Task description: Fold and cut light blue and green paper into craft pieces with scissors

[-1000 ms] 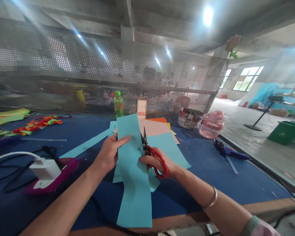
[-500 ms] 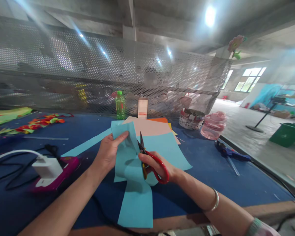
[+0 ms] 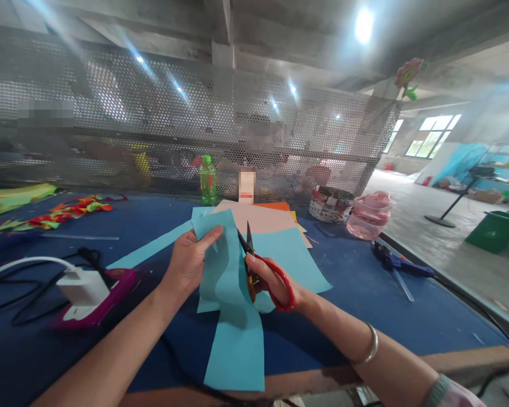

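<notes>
My left hand (image 3: pixel 190 254) pinches the upper part of a light blue sheet of paper (image 3: pixel 223 282), thumb on top. The sheet hangs down in a curve toward the table's front edge. In my right hand (image 3: pixel 274 277) is a pair of scissors (image 3: pixel 283 291) with red handles and dark blades. The blades are apart and point up and away, right beside the sheet's right edge. Under and behind the hands lie another light blue sheet (image 3: pixel 288 254) and a pale pink sheet (image 3: pixel 258 217). A narrow blue paper strip (image 3: pixel 152 245) stretches out to the left.
A green bottle (image 3: pixel 207 181) stands at the back before a perforated metal screen (image 3: pixel 173 124). To the right are a woven basket (image 3: pixel 331 206), a pink jug (image 3: pixel 369 215) and a blue glue gun (image 3: pixel 398 264). At left sits a purple power strip (image 3: pixel 123 281) with a white charger (image 3: pixel 82 287).
The scissors have shifted slightly up and away along the paper's right edge, and their blades are spread apart. My left hand stays nearly still on the sheet.
</notes>
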### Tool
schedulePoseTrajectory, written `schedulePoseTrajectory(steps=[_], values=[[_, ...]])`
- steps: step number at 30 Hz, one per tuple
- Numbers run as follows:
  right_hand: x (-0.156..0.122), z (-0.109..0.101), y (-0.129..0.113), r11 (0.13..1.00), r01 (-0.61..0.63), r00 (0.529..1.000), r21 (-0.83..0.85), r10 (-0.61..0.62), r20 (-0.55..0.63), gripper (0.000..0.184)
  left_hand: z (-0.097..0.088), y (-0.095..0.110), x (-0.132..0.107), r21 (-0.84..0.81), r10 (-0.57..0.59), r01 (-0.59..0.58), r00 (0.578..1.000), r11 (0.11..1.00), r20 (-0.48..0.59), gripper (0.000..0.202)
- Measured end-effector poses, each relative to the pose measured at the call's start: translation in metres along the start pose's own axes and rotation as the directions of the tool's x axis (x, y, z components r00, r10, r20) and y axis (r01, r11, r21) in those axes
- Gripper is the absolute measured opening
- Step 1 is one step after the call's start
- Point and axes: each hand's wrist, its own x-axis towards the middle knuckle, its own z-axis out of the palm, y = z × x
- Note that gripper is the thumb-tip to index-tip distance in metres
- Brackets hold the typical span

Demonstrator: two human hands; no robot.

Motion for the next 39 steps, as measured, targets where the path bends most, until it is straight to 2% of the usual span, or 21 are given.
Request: schedulePoseTrajectory(steps=[3, 8, 16, 22, 28, 34, 39], values=[[0.0, -0.001, 0.001, 1.0, 0.007, 1.0, 0.013, -0.007, -0.002, 0.051, -0.001, 0.001, 0.0, 0.0, 0.006, -0.006, 1.0, 1.0, 0.005, 0.03], [-0.001, -0.001, -0.004, 1.0, -0.005, 1.0, -0.009, 0.005, 0.018, 0.054, 0.001, -0.001, -0.004, 0.02, -0.064, 0.063, 0.996, 0.998, 0.064, 0.031], [-0.001, -0.001, -0.005, 0.999, 0.043, 0.999, 0.015, -0.043, -0.024, 0.052, 0.0, -0.007, -0.004, 0.006, -0.094, 0.094, 0.99, 0.996, 0.107, 0.036], [-0.002, -0.001, -0.007, 0.999, 0.025, 0.999, 0.03, -0.023, -0.04, 0.05, 0.0, -0.008, -0.004, -0.006, -0.082, 0.083, 0.989, 0.997, 0.123, 0.031], [-0.001, -0.003, -0.007, 0.999, 0.028, 0.998, 0.025, -0.027, -0.059, 0.049, -0.002, -0.014, -0.005, 0.042, -0.098, 0.091, 0.976, 0.995, 0.192, 0.032], [0.003, -0.007, 0.002, 0.998, 0.057, 0.995, 0.026, -0.055, -0.083, 0.052, -0.002, -0.011, -0.004, 0.027, -0.123, 0.12, 0.981, 0.992, 0.149, 0.03], [0.003, -0.008, 0.003, 0.997, 0.075, 0.995, 0.017, -0.073, -0.068, 0.052, -0.002, -0.014, -0.003, 0.023, -0.137, 0.135, 0.976, 0.991, 0.169, 0.032]])
